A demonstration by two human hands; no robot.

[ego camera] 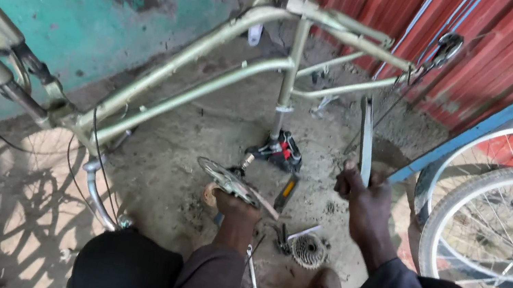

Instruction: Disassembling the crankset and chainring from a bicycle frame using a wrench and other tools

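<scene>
Steel chainring (227, 179) under left hand (234, 204), right hand (365, 197) gripping bar (366, 138)

The left hand (234, 204) grips a chainring (227, 180), the right hand (366, 196) a flat bar (366, 138), below an upturned frame (216, 54).

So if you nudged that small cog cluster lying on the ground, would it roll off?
Probably not: the cog cluster lies flat on gritty dirt, so it would likely scrape, not roll. It looks like stacked metal, so probably stiff and heavy for its size. Its teeth may feel sharp.
</scene>
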